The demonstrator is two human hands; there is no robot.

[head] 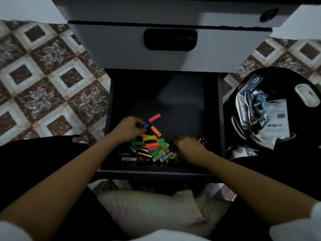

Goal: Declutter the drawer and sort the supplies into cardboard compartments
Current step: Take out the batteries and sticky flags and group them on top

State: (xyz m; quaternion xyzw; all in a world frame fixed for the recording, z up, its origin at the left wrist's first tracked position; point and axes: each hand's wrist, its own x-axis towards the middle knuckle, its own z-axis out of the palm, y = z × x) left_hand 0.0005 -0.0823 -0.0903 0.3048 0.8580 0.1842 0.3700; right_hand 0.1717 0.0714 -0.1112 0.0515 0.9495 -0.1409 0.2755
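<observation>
The open dark drawer (173, 94) holds a heap of neon sticky tabs (152, 142), several batteries (141, 153) and a white marker (159, 157) near its front edge. A pink tab (154, 117) and an orange tab (155, 131) lie apart, further in. My left hand (127, 129) is over the heap's left side, fingers curled, pinching a small blue object (145, 126). My right hand (188, 145) rests on the heap's right side with fingers curled down into the pile; what it holds is hidden.
The closed upper drawer (170, 47) with a black handle is above. A black round stool (281, 108) at right carries packaging and papers. Patterned floor tiles (43, 84) lie at left. A pale cushion (152, 211) sits below the drawer front.
</observation>
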